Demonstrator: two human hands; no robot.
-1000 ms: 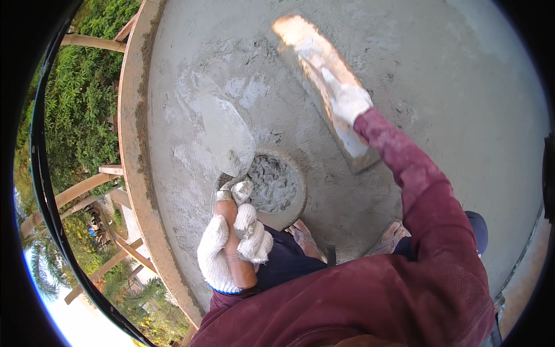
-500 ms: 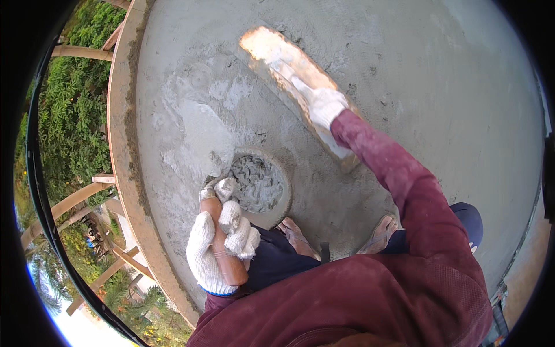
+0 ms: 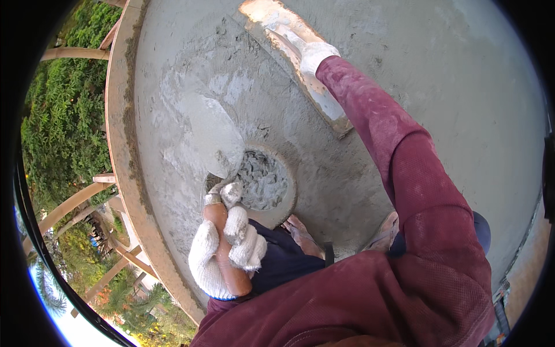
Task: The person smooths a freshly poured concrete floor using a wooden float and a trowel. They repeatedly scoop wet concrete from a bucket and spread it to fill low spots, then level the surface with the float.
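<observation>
My left hand [image 3: 203, 260], in a white knit glove, is closed around the brown handle of a trowel [image 3: 217, 128]. Wet grey cement coats its broad blade, which points away from me over the wet surface, beside the rim of a bucket [image 3: 293, 194]. Lumpy grey mortar [image 3: 261, 179] lies inside the bucket. Farther out, my right arm reaches forward, and the gloved right hand [image 3: 315, 56] grips the handle of a long wooden float [image 3: 324, 95]. The float lies slantwise on the wet cement [image 3: 370, 150], its far end near the top of the view.
A curved, cement-smeared border [image 3: 122, 115] runs along the left side of the surface. Beyond it are wooden beams [image 3: 75, 202], a dark cable and green trees [image 3: 63, 110] lower down. My feet [image 3: 303, 237] stand on the cement just right of the bucket.
My right hand has pushed the float away from me, toward the top of the view, with the arm stretching out. The left hand and trowel have shifted slightly in the view.
</observation>
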